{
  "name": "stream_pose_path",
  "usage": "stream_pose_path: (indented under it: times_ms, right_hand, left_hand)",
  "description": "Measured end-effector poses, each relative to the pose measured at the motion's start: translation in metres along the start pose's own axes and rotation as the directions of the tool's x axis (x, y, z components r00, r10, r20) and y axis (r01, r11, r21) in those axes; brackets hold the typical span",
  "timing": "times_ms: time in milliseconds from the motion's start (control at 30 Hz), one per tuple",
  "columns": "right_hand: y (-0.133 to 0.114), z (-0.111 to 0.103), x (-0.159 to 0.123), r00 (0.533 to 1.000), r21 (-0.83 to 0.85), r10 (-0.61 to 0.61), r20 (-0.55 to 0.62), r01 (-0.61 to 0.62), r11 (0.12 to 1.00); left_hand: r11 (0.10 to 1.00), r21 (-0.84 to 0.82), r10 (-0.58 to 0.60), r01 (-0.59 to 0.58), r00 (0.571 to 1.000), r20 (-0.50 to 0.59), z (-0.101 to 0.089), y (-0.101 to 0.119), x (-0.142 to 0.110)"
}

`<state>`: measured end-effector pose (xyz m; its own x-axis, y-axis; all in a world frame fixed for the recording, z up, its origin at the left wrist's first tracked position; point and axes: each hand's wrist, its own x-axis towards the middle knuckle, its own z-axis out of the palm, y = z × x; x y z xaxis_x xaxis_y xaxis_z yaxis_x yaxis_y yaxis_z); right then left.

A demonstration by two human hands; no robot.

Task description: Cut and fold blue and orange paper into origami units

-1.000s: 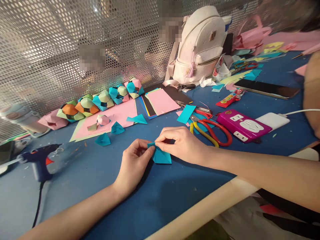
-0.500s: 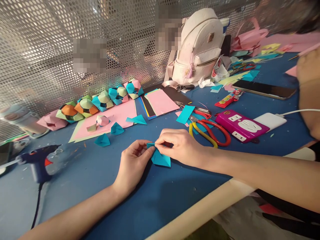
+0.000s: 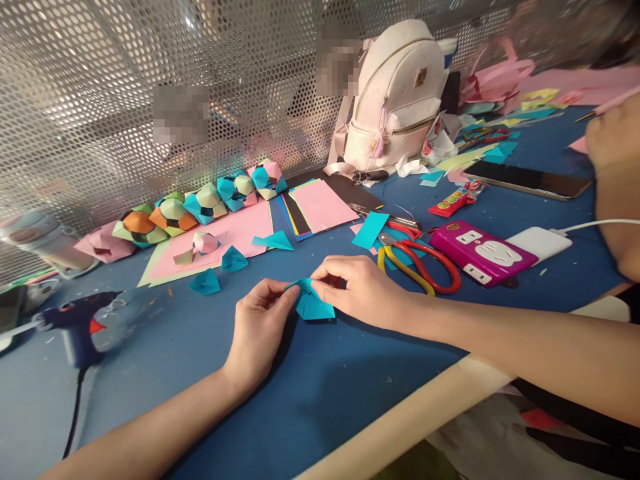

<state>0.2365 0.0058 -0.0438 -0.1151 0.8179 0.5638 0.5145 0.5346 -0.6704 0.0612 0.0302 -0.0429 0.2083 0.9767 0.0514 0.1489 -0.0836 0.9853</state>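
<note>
A piece of folded blue paper (image 3: 315, 307) is pinched between both hands just above the blue table, its creases showing on the near side. My left hand (image 3: 263, 323) grips its left upper corner between thumb and fingers. On the paper's right upper edge, my right hand (image 3: 357, 290) is closed with thumb and forefinger. Two similar folded blue pieces (image 3: 234, 259) lie beyond my left hand, and a flat blue folded piece (image 3: 274, 240) rests partly on pink paper. Scissors with red and yellow handles (image 3: 420, 263) lie just past my right hand.
Several multicoloured folded paper balls (image 3: 205, 202) line the mesh wall. A glue gun (image 3: 75, 327) stands at left with its cord. A purple power strip (image 3: 483, 253), a phone (image 3: 527, 179) and a white backpack (image 3: 397, 100) lie to the right. Another person's arm (image 3: 617, 173) rests at the right edge.
The hands have moved slightly apart, my left hand a little to the left. The blue paper between them has spread wider and its lower edge has risen.
</note>
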Motion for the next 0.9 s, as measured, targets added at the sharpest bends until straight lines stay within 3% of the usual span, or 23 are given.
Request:
stream_pose_path:
  times_ms: [333, 567, 767, 900]
  right_hand:
    - [0.0010, -0.0014, -0.0006, 0.984, -0.108, -0.164, -0.065, 0.156, 0.982]
    - [0.0003, 0.0027, 0.0018, 1.000, -0.050, 0.000, -0.014, -0.001, 0.999]
    - [0.0048, 0.0033, -0.0020, 0.983, -0.139, -0.185, -0.006, 0.183, 0.973]
    - [0.0047, 0.0027, -0.0029, 0.988, -0.169, -0.154, 0.025, 0.156, 0.973]
  left_hand:
    - [0.998, 0.039, 0.053, -0.055, 0.997, 0.062, 0.0020, 0.0056, -0.0015]
    - [0.996, 0.011, 0.084, -0.085, 0.994, 0.072, 0.0026, 0.0062, -0.0025]
    - [0.996, 0.031, 0.085, -0.090, 0.989, 0.121, 0.0033, 0.0060, -0.0031]
    - [0.991, 0.061, 0.111, -0.119, 0.987, 0.117, 0.0031, 0.0064, -0.0040]
